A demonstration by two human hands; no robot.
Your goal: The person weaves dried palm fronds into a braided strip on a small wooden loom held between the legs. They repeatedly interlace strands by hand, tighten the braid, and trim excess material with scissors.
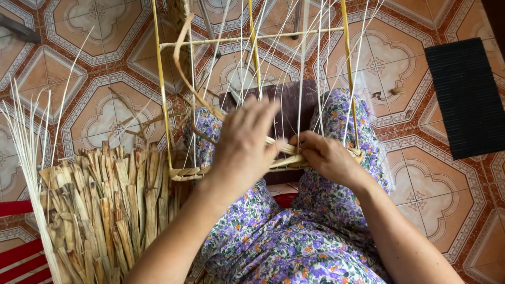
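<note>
Nearest the camera, a lap in a purple flowered dress (pixel 294 242) is filling the bottom of the view, with both forearms reaching forward over it. Just beyond the knees, the left hand (pixel 244 147) is lying with its fingers spread across thin pale upright strands (pixel 302 68), its fingertips blurred, so I cannot tell whether it is pinching anything. Beside it, the right hand (pixel 326 155) is curling its fingers around a flat woven band (pixel 286 158) of dried leaf, pressing it against the bottom edge of a yellow cane frame (pixel 160 79) that is standing between the knees. A loose leaf strip (pixel 181 63) is arching up from that woven row along the frame's left side. To the person's left, a bundle of dried leaf strips (pixel 105 205) is resting beside a sheaf of thin white reeds (pixel 31 158). Farther off, patterned floor tiles (pixel 94 31) are spreading out, with a dark mat (pixel 465 94) lying at the right.
</note>
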